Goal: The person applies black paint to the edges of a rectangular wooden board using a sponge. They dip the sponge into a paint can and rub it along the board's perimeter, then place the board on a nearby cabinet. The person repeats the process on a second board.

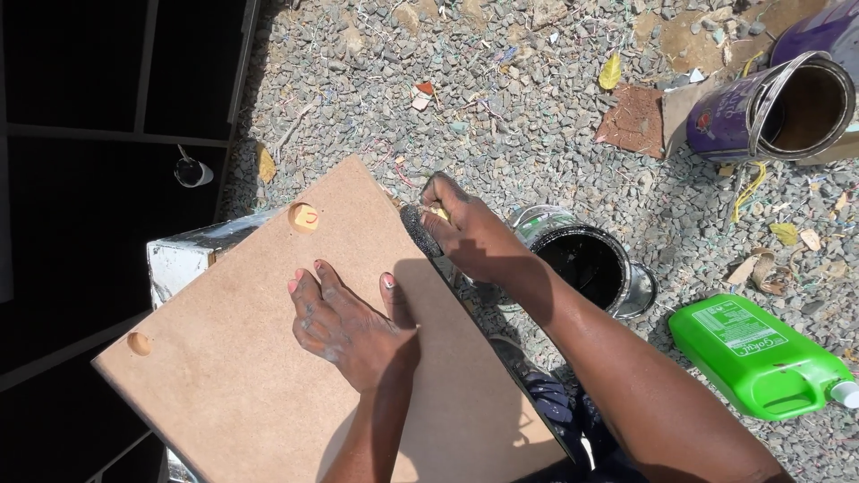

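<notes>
Green plastic jug (pixel 761 358) lying on gravel at lower right, white label facing up, cap cut by the frame edge. Purple tin (pixel 769 107) tipped on its side at upper right, pale label partly hidden. Open tin of black paint (pixel 586 259) just beside the brown board (pixel 268 358). Left hand (pixel 349 326) flat, fingers spread on the board; right hand (pixel 465 228) with grip clamped on a dark sponge (pixel 420 231) at the board's edge, sponge mostly hidden.
</notes>
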